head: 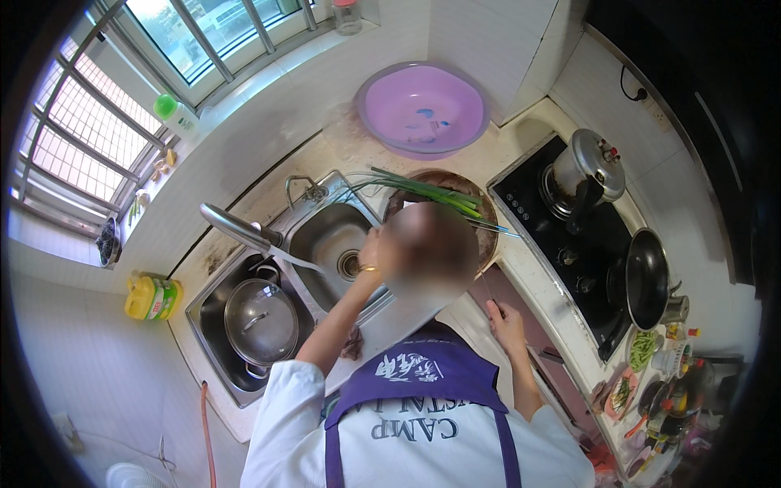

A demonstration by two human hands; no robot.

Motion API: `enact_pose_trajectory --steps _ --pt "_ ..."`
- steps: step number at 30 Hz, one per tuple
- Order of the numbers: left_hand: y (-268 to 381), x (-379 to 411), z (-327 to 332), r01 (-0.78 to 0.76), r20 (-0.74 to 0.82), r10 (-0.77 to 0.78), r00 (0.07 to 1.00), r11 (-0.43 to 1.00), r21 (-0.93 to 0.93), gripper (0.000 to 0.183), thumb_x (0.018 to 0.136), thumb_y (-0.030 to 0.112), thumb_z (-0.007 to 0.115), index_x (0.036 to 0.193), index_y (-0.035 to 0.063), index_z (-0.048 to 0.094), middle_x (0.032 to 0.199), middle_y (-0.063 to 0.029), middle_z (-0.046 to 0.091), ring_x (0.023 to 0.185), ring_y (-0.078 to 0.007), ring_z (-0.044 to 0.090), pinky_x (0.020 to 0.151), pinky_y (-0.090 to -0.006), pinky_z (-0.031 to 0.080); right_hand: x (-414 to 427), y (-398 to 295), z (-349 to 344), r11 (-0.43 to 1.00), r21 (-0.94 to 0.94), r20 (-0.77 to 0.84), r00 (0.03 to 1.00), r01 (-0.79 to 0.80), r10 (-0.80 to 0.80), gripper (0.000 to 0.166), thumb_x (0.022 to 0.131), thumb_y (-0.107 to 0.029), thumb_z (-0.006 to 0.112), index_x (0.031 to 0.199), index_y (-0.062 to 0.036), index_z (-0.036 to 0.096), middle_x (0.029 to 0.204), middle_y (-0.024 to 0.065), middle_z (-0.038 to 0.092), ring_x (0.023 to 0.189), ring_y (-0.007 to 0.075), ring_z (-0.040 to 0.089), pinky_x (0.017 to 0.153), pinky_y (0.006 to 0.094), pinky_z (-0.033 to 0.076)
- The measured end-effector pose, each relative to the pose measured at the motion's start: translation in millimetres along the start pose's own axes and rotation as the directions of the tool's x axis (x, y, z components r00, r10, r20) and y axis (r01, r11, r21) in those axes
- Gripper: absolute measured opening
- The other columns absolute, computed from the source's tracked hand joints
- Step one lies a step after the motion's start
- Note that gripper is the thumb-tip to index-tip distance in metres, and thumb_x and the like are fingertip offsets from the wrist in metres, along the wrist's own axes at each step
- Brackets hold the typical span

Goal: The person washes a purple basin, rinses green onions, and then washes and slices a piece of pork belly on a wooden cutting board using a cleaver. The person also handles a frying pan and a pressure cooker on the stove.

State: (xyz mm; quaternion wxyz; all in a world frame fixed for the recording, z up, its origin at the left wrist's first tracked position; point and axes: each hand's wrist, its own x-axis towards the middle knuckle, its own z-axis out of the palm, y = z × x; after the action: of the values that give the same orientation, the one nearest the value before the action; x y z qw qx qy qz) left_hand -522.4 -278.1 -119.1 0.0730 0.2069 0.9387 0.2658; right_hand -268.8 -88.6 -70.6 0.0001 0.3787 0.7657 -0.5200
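Observation:
My left hand (370,250), with a gold bracelet at the wrist, reaches over the right edge of the steel sink basin (317,229); a blurred patch hides its fingers and whatever they touch. My right hand (507,323) is closed around the dark handle of a knife (486,288), its thin blade pointing away from me beside the counter edge. Long green onions (427,189) lie across a round brown board (491,244), which the blur partly covers. Dark reddish pieces, apparently meat (352,344), rest on the counter below my left forearm.
A lidded pot (261,320) stands in the left basin, beside the faucet (235,227). Behind the board is a purple basin (427,110). On the right, the black stove (549,238) bears a pressure cooker (589,168) and a wok (648,280). Dishes crowd the far right counter.

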Motion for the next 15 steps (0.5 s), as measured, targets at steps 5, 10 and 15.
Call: enact_pose_trajectory --steps 5,10,15 --pt "57 34 18 -0.285 -0.275 0.345 0.897 0.929 0.235 0.071 0.061 0.026 0.072 0.123 0.0148 0.039 0.101 -0.0214 0.043 0.090 -0.0369 0.048 0.076 -0.0404 0.044 -2 -1 5 0.997 0.032 -0.014 0.998 -0.067 0.068 0.046 0.081 -0.044 0.056 0.066 0.0001 0.055 0.050 0.0031 0.050 0.046 0.0100 0.045 0.045 0.0261 0.036" --pt "36 50 20 -0.340 -0.236 0.309 0.921 0.934 -0.105 0.054 0.055 0.009 0.067 0.104 0.0085 0.046 0.089 -0.0172 0.047 0.079 -0.0328 0.051 0.069 -0.0366 0.044 4 7 9 0.980 -0.171 -0.030 0.993 0.106 -0.113 0.047 0.083 -0.044 0.053 0.063 -0.0013 0.053 0.048 0.0012 0.045 0.045 0.0105 0.044 0.044 0.0255 0.035" --pt "-37 14 1 0.346 0.260 -0.311 0.914 0.263 -0.901 0.031 0.075 0.008 0.060 0.104 0.0135 0.051 0.081 -0.0032 0.053 0.063 -0.0134 0.053 0.047 -0.0235 0.045 16 -19 12 0.993 -0.088 0.267 0.963 0.073 -0.048 0.045 0.084 -0.042 0.051 0.066 -0.0010 0.054 0.050 0.0039 0.047 0.046 0.0113 0.043 0.044 0.0271 0.034"
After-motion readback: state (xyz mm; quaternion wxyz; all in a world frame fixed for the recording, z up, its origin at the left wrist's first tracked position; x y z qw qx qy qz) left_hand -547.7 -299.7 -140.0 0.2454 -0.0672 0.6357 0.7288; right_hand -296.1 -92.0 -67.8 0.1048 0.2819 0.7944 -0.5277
